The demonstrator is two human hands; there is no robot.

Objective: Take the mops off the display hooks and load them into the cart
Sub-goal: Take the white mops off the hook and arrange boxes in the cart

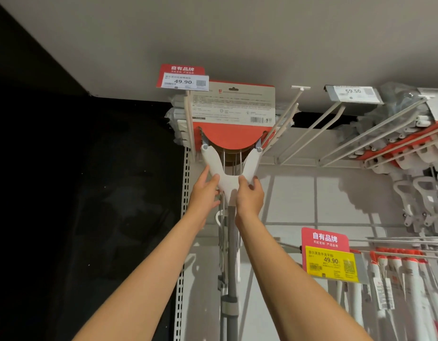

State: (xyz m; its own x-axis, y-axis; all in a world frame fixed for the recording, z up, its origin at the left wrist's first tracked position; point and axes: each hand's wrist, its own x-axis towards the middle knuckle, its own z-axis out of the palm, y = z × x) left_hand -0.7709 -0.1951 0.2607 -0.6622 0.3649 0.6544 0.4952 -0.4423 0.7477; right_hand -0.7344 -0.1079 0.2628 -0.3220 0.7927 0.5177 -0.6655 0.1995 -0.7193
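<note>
Fingers (214, 179) of the left hand (204, 195) and right hand (248, 195) curl round the white fork of a mop (226, 183), which hangs up high on its hook (189, 119).

A red-topped price tag (183, 77) reading 49.90 is hanging at the upper left of a store display, while a grey tag (353, 94) marked 59.50 is sitting farther right. Lower down, a yellow label (330, 264) under a pink header is showing 49.90 again. A white slotted upright (186, 183) is running down the edge of the pale back panel (336, 198), which is carrying shadows. A grey soffit (237, 33) is stretching overhead, and a dark wall (65, 193) is filling the left side.
</note>
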